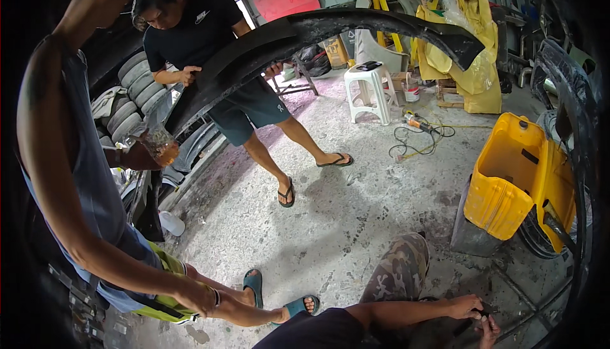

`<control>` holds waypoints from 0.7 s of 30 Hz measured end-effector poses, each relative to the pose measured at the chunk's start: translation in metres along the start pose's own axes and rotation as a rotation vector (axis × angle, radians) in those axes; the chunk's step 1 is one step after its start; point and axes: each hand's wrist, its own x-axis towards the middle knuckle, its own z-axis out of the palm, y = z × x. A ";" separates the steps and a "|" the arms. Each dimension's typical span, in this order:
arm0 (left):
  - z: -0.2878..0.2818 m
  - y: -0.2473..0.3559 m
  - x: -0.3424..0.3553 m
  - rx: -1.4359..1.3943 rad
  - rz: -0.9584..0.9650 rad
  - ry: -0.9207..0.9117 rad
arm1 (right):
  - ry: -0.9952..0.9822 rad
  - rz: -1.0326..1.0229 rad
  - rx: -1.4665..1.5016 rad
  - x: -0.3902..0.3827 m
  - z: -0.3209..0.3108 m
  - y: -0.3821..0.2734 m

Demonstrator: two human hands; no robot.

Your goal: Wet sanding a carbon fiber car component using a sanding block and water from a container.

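Observation:
Down at the lower right, my left hand (467, 306) reaches out with its fingers pinched together at a small dark piece (485, 311). My right hand (488, 332) comes up from the lower edge, its fingers bent toward the same piece. What kind of piece it is cannot be made out. Both hands are low, close to the floor and near dark metal bars (518, 285). My knee in camouflage trousers (399, 266) is bent beside my left forearm.
A person in a black shirt holds up a long curved black car panel (254, 47). Another person, in a blue sleeveless top (105, 177), stands close on my left. A cut-open yellow container (502, 206), a white stool (368, 82) and a corded power tool (416, 122) stand or lie around.

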 end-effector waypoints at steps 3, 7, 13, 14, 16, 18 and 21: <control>0.011 -0.013 -0.007 0.007 0.137 0.222 | -0.035 -0.049 0.015 -0.008 0.011 -0.017; -0.001 0.005 -0.003 -0.039 0.079 0.115 | -0.001 -0.047 0.072 0.003 -0.001 0.010; 0.004 0.006 -0.005 -0.053 0.067 0.196 | 0.003 -0.057 -0.047 -0.021 0.016 -0.033; 0.004 0.008 -0.003 -0.046 0.050 0.182 | 0.014 -0.060 -0.050 -0.017 0.011 -0.023; 0.005 0.008 -0.003 -0.038 0.030 0.171 | 0.021 -0.063 -0.053 -0.013 0.008 -0.014; 0.007 0.005 -0.004 -0.020 0.021 0.173 | 0.037 -0.007 0.056 -0.015 0.012 -0.014; 0.008 -0.001 -0.007 -0.008 0.021 0.201 | 0.004 -0.059 0.033 -0.023 0.023 -0.037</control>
